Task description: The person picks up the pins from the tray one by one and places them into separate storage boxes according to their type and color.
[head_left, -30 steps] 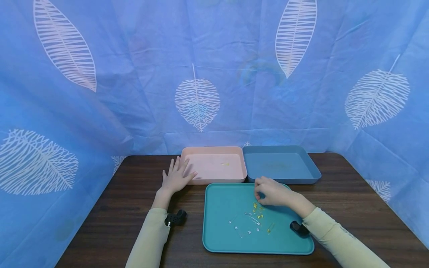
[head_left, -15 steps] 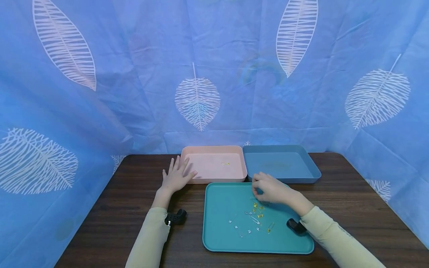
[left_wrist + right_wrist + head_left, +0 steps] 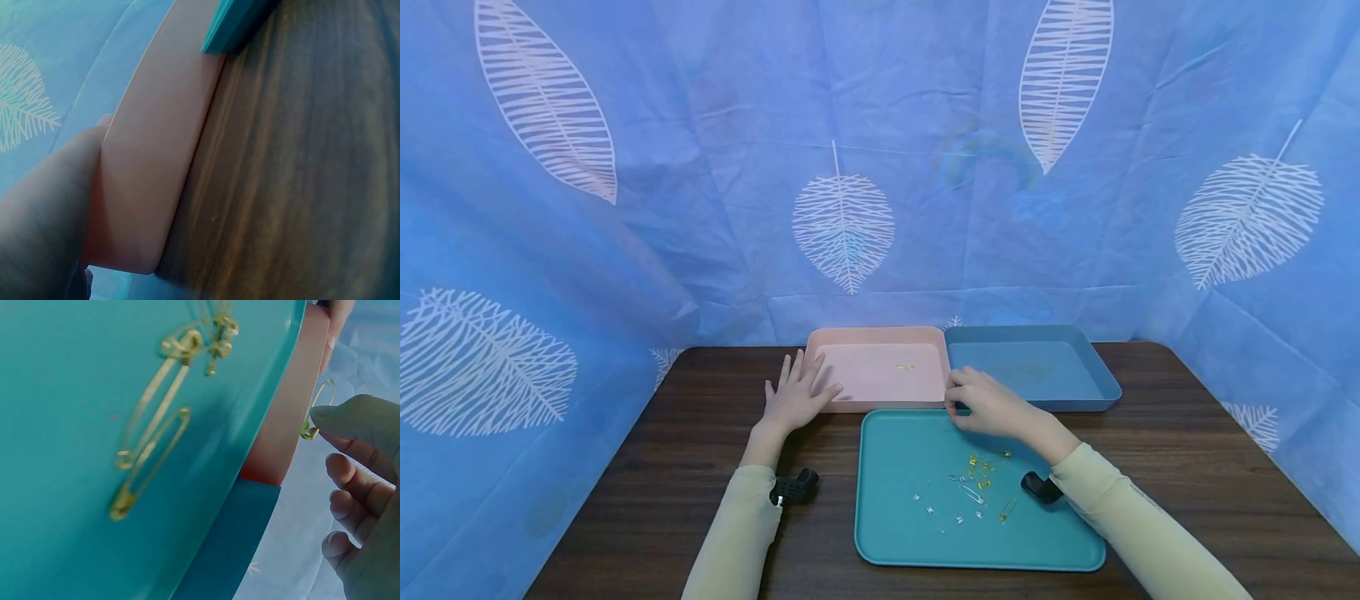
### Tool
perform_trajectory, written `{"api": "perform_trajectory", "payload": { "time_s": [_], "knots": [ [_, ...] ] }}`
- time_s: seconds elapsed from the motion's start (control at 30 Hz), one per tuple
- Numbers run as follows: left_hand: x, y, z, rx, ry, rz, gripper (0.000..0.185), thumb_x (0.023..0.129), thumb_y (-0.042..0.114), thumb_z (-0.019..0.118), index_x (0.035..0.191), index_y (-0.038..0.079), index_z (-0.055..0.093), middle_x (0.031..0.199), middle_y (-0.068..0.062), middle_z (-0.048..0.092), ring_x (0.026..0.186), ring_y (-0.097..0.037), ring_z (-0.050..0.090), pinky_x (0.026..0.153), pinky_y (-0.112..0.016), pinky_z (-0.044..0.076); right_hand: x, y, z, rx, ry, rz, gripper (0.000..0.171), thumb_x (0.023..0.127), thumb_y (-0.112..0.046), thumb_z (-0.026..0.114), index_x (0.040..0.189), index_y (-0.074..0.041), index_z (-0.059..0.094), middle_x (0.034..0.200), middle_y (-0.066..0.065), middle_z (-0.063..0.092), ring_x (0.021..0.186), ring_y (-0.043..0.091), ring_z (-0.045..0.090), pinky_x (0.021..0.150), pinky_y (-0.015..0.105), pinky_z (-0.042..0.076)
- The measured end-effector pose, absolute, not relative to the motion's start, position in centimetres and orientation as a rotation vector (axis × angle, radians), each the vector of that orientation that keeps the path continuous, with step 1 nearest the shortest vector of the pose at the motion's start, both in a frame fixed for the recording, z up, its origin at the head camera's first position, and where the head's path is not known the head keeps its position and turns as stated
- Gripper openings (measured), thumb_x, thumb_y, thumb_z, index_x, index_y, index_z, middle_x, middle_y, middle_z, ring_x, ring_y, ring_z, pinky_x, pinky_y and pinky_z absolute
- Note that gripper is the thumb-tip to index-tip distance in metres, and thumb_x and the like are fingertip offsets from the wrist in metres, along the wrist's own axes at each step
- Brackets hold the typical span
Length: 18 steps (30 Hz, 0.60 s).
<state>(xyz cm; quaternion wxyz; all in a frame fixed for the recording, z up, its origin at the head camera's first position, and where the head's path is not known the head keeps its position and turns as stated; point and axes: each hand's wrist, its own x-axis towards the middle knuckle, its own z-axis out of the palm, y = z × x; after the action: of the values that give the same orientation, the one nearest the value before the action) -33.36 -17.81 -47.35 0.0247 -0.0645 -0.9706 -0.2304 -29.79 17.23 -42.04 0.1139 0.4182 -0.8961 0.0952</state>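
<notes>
In the right wrist view, a gold safety pin (image 3: 310, 432) is pinched between the thumb and index finger of my right hand (image 3: 991, 403). That hand is over the far rim of the teal tray (image 3: 910, 537), close to where the pink tray (image 3: 857, 379) and blue tray (image 3: 1030, 379) meet. My left hand (image 3: 793, 402) rests on the pink tray's left end with its fingers spread. Several gold safety pins (image 3: 984, 484) and silver safety pins (image 3: 973, 497) lie scattered on the teal tray. One gold pin (image 3: 907, 367) lies inside the pink tray.
The pink and blue trays stand side by side at the back of the dark wooden table (image 3: 700, 467), with the teal tray in front. A blue curtain (image 3: 730, 208) with white leaf prints hangs behind. Each wrist wears a black camera (image 3: 795, 487).
My right hand has moved away from the gold pins, up and left toward the pink tray, carrying the pinched safety pin. The left hand has kept its place.
</notes>
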Motion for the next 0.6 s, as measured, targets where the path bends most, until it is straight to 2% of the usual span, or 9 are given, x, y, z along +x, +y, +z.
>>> {"api": "perform_trajectory", "payload": {
  "time_s": [0.4, 0.6],
  "knots": [
    [-33.4, -17.8, -47.5, -0.201, -2.994, -0.714, 0.084, 0.089, 0.072, 0.044, 0.157, 0.031, 0.017, 0.166, -0.012, 0.004, 0.153, -0.037, -0.004, 0.110, -0.077, 0.003, -32.4, 14.9, -40.8, 1.192, -2.627, 0.310, 0.017, 0.083, -0.009, 0.072, 0.072, -0.018, 0.062, 0.088, 0.004, 0.056, 0.077, 0.015, 0.039, 0.069, 0.029, 0.034],
    [-33.4, -17.8, -47.4, -0.192, -3.003, -0.710, 0.083, 0.089, 0.072, 0.044, 0.157, 0.032, 0.017, 0.166, -0.011, 0.004, 0.153, -0.035, -0.006, 0.111, -0.076, 0.002, -34.1, 14.0, -40.7, 1.178, -2.634, 0.326, 0.018, 0.085, -0.008, 0.070, 0.073, -0.019, 0.062, 0.089, 0.002, 0.055, 0.079, 0.015, 0.041, 0.068, 0.030, 0.035]
  ]
}}
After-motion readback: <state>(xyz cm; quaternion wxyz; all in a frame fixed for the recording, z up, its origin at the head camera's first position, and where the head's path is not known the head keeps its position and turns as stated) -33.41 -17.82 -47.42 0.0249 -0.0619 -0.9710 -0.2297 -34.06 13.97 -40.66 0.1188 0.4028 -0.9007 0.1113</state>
